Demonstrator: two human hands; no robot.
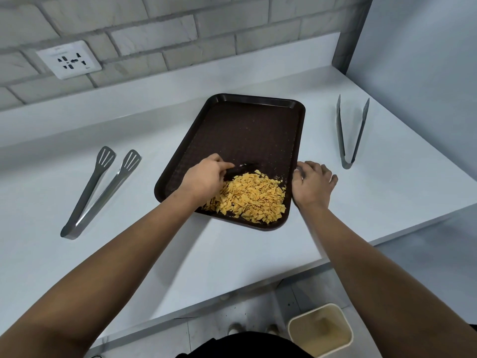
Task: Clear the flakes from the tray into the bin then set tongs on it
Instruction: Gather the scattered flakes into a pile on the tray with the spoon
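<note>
At tabletop's middle, left hand point(206, 177), curled on something dark, gathered yellow flakes point(247, 197); right hand point(313, 183) gripped the brown plastic tray's point(245, 125) rim. Tipping into the cream bin point(321, 329) likely followed.

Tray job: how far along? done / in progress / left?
Done: flakes are heaped at the near right corner of the tray; the far part is nearly bare.
In hand: left hand holds a small dark tool, blurred, against the pile; right hand grips the tray's right rim.
Left: nothing tipped yet into the bin on the floor; slotted tongs and plain tongs lie on the counter.
</note>
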